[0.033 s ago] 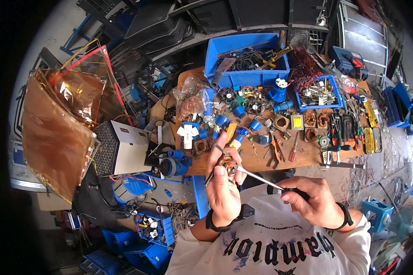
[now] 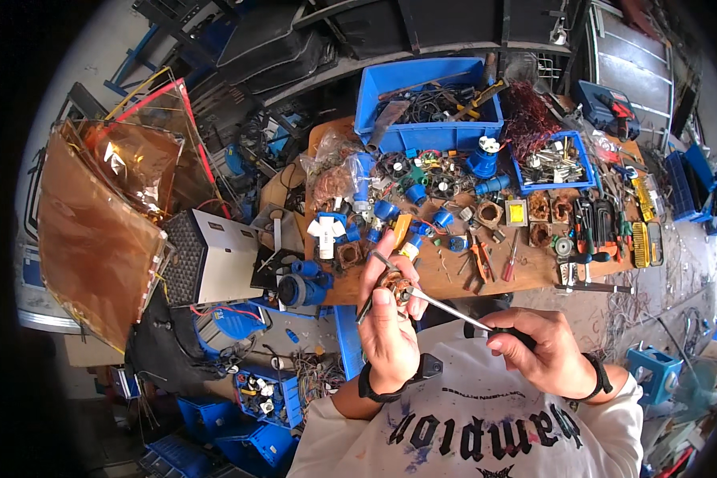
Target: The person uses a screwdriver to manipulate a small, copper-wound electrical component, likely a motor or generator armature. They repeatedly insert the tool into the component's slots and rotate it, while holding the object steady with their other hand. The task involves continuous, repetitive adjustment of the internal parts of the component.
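My left hand [image 2: 389, 342] is raised in front of the bench edge, its fingers closed round a small motor stator [image 2: 393, 282] with copper-coloured windings and dark metal plates. In my right hand [image 2: 548, 356] is the dark handle of a screwdriver [image 2: 454, 312], gripped between thumb and fingers. The screwdriver's long steel shaft slants up to the left, and its tip meets the stator beside my left thumb. My palm and fingers hide part of the stator. Beyond them on the bench lie orange-handled pliers [image 2: 479, 261] and a red screwdriver [image 2: 511, 256].
The wooden workbench [image 2: 442, 275] carries blue motor parts, more square stators [image 2: 539, 205] and a row of hand tools. Behind them stand a large blue crate [image 2: 422, 141] of cables and a smaller blue tray [image 2: 558, 185] of metal pieces. A white-and-grey box [image 2: 225, 247] stands left.
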A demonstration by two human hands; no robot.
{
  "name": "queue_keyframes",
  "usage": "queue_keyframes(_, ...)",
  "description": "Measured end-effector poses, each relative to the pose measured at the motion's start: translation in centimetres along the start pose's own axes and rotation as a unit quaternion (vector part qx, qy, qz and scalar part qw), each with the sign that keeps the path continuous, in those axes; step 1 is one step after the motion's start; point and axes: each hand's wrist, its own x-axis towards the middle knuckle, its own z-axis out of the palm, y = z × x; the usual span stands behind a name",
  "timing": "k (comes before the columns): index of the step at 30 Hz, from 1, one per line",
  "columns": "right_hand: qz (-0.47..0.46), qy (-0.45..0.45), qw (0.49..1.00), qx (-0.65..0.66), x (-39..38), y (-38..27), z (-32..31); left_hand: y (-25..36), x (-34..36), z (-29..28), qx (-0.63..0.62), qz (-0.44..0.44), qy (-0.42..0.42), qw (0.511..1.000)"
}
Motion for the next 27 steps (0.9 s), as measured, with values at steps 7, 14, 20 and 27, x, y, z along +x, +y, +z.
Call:
queue_keyframes(7, 0.028, -0.018, 0.999, 0.015, 0.7, -0.5, -0.1, -1.0, 0.7, -0.4, 0.07, 0.068, 0.031, 0.995)
queue_keyframes(14, 0.057, -0.039, 0.997, 0.017, 1.3, -1.1, -1.0, -1.2, 1.1, -0.5, 0.075, 0.087, 0.033, 0.993)
queue_keyframes(20, 0.073, -0.065, 0.995, 0.015, 1.6, -1.6, -2.0, -1.3, 1.3, -0.9, 0.144, 0.093, 0.037, 0.984)
queue_keyframes(27, 0.106, -0.112, 0.988, 0.03, 2.4, -2.1, -2.7, -0.8, 1.6, -0.5, 0.125, 0.073, 0.026, 0.989)
